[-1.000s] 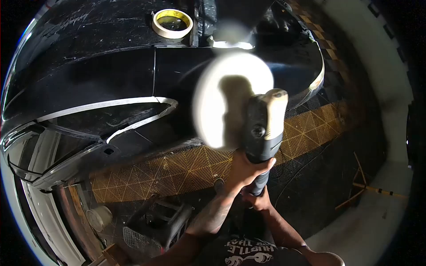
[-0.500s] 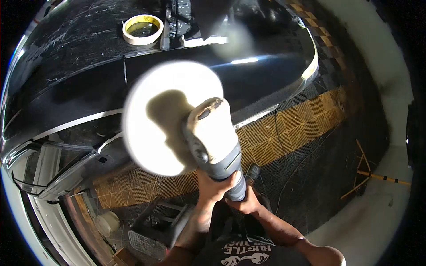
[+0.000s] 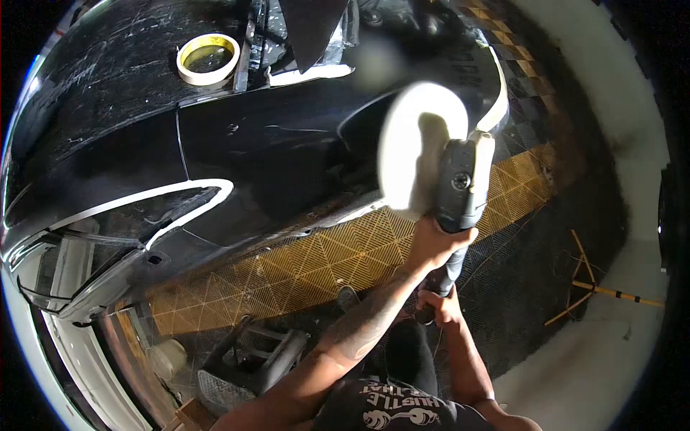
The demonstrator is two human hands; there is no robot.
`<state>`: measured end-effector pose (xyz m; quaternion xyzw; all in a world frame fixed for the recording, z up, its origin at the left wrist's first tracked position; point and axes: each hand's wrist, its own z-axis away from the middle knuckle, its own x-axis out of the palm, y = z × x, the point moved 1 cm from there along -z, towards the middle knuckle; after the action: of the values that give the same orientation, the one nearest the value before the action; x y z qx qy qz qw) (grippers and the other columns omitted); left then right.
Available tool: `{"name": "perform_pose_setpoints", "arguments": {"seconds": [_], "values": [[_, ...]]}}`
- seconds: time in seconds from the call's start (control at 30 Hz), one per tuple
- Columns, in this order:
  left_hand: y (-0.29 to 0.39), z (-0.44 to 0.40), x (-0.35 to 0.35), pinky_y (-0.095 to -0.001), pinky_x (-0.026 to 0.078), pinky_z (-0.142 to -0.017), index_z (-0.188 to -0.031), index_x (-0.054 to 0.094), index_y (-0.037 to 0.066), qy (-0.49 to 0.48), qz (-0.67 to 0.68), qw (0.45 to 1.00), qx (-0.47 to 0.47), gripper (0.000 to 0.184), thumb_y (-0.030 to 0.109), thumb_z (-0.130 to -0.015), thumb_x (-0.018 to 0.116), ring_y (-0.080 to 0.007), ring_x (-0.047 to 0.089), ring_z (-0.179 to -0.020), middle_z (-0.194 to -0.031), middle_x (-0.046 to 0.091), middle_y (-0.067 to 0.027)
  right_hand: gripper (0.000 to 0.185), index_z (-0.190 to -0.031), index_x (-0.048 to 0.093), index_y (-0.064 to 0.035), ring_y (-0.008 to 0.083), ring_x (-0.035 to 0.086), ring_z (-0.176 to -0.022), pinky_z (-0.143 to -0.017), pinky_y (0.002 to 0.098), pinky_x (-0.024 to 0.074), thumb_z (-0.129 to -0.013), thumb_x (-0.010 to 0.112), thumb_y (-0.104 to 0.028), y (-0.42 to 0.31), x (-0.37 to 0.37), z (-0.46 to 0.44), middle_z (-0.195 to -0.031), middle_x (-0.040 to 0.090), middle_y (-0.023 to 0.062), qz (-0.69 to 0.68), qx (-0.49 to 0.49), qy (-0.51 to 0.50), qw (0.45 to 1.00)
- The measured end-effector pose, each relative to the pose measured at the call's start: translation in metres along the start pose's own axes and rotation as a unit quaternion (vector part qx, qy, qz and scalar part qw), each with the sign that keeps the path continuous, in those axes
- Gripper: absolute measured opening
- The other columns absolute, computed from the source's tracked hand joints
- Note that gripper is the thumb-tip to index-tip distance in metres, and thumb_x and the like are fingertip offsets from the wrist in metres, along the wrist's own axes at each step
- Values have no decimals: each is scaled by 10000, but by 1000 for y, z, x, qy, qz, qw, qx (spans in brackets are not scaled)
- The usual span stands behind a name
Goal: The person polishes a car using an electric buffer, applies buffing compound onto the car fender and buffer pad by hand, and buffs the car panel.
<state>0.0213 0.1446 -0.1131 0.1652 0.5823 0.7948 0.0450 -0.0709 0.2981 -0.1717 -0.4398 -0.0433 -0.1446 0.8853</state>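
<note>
A polisher with a large white pad is held out in front of me over the right part of the black car body. My left hand is closed round the tool just behind its head. Lower down, my right hand grips the rear handle. The pad's face is turned toward the car panel; whether it touches cannot be told. White tape borders the car's side window, and a cream strip edges the far right end.
A roll of masking tape lies on top of the car. Yellow and black floor tiles run alongside it. Around me stand a dark rolling stool, a pale bucket and a yellow tripod stand. A pale wall is at right.
Both hands have carried the polisher to the right along the car, and its pad has turned more edge-on to me. The panel it covered now shows. My view has shifted slightly.
</note>
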Motion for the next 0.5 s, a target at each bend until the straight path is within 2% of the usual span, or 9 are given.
{"name": "perform_pose_setpoints", "arguments": {"seconds": [0.1,0.17,0.2,0.23,0.33,0.37,0.43,0.47,0.5], "values": [[0,8,1,-348,580,-697,-983,683,2,2,17,1000,-9,378,204,-698,826,-176,682,-719,-858,710,-111,188,-877,618,4,188,626,-623,-584,330,512,-739,739,-39,7,-1,5,-752,653,76,-31,3,-22,999],[-12,21,-10,-355,585,-704,-944,692,-9,22,-51,997,-51,350,206,-702,824,-183,693,-738,-864,714,-124,196,-894,623,4,183,614,-618,-577,327,505,-745,736,-54,-9,21,20,-759,648,75,-25,16,-59,998],[19,38,-21,-360,591,-717,-932,692,-21,33,-80,995,-48,341,204,-710,821,-190,700,-752,-866,714,-135,200,-906,625,8,174,606,-621,-588,320,506,-755,731,-69,11,15,16,-761,644,80,18,6,-98,995],[10,47,-29,-367,592,-724,-965,684,-23,28,-15,998,-48,375,203,-704,831,-204,702,-751,-872,714,-138,221,-892,631,-5,138,570,-546,-516,283,476,-739,752,-109,19,26,20,-716,632,57,-5,0,-98,995],[8,80,-54,-335,583,-682,-905,699,-15,111,-16,993,22,324,213,-710,821,-173,702,-710,-805,721,-105,247,-857,658,-53,71,466,-407,-362,226,338,-699,790,-190,55,35,24,-626,601,-4,42,20,-107,993],[11,90,-65,-335,583,-707,-932,696,-19,121,-33,992,33,345,208,-707,824,-174,705,-740,-836,725,-108,234,-868,666,-45,93,544,-500,-448,243,420,-716,776,-185,61,41,25,-681,631,9,52,22,-141,988],[2,107,-82,-337,584,-745,-984,687,-22,121,23,992,17,369,165,-698,826,-166,704,-773,-871,722,-97,228,-879,626,-46,135,575,-599,-550,286,468,-707,772,-72,34,73,37,-730,615,20,53,16,-137,989],[4,115,-90,-341,584,-750,-999,677,-32,135,22,990,32,385,152,-695,826,-171,702,-783,-894,718,-104,241,-899,634,-56,119,570,-606,-553,283,461,-712,781,-91,30,77,39,-739,618,9,70,47,-158,984],[6,122,-95,-345,585,-755,-1015,668,-42,150,21,987,48,402,139,-693,826,-177,701,-793,-916,715,-111,308,-983,645,-37,126,607,-695,-644,302,496,-719,787,-109,19,89,43,-809,655,24,58,5,-161,985]]}}
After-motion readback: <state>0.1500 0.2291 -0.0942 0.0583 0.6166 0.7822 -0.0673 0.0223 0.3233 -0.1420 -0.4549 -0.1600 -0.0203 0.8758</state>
